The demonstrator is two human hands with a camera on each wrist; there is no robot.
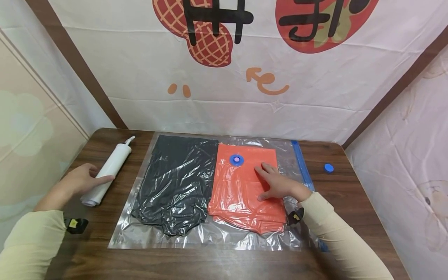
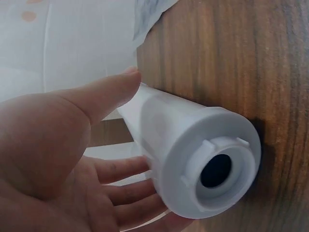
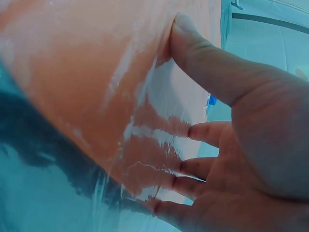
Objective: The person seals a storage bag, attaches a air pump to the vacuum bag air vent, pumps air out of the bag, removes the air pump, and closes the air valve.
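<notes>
A clear vacuum storage bag (image 1: pixel 206 241) lies flat, with folded black clothing (image 1: pixel 175 175) at its left and folded orange clothing (image 1: pixel 245 186) at its right. Over the orange stack sits a round blue valve (image 1: pixel 237 160). Fingertips of my right hand (image 1: pixel 278 184) rest spread on the plastic above the orange clothing, and the right wrist view shows the film creased under them. At the left, my left hand (image 1: pixel 81 179) is at a white hand pump (image 1: pixel 112 165), thumb over one side and fairly straight fingers along the other. The pump's open round end (image 2: pixel 217 164) faces the left wrist camera.
A loose blue cap (image 1: pixel 328 168) lies on the brown wooden table (image 1: pixel 196 264), right of the bag. The bag's blue zip strip (image 1: pixel 301 165) runs down its right side. Printed fabric (image 1: pixel 224 112) hangs behind the table and on both sides.
</notes>
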